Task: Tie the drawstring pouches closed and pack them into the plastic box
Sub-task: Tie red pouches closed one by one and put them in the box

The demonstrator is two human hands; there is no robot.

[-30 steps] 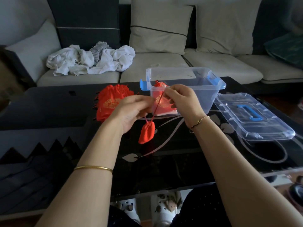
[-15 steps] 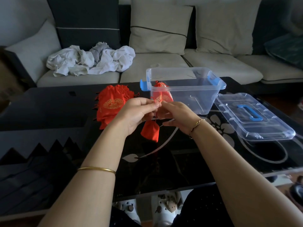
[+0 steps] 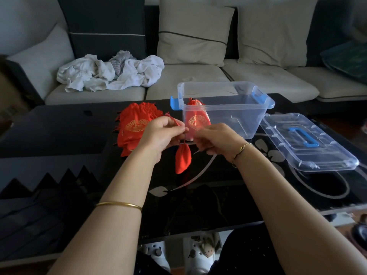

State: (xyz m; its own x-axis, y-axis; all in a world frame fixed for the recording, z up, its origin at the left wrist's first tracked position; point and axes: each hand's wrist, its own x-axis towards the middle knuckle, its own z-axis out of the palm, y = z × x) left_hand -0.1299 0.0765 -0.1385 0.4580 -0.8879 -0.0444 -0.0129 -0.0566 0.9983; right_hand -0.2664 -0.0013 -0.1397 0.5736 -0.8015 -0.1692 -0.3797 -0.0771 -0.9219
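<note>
A small red drawstring pouch [image 3: 183, 159] hangs by its red cord above the black table. My left hand [image 3: 162, 135] pinches the cord just above the pouch, and my right hand [image 3: 215, 140] pinches the cord close beside it, fingertips almost meeting. A pile of red pouches [image 3: 135, 126] with gold emblems lies on the table behind my left hand. The clear plastic box [image 3: 238, 104] with blue latches stands open behind my hands, with one red pouch [image 3: 195, 120] leaning inside at its left end.
The box's clear lid [image 3: 309, 143] with a blue handle lies on the table to the right. The glossy black table [image 3: 198, 195] has a pale flower pattern. A sofa [image 3: 198, 76] with cushions stands behind it, with crumpled white cloth [image 3: 111, 72] on its left seat.
My right hand came down from in front of the box to meet my left hand at the cord. The pouch rose closer to my hands, then dropped a little.
</note>
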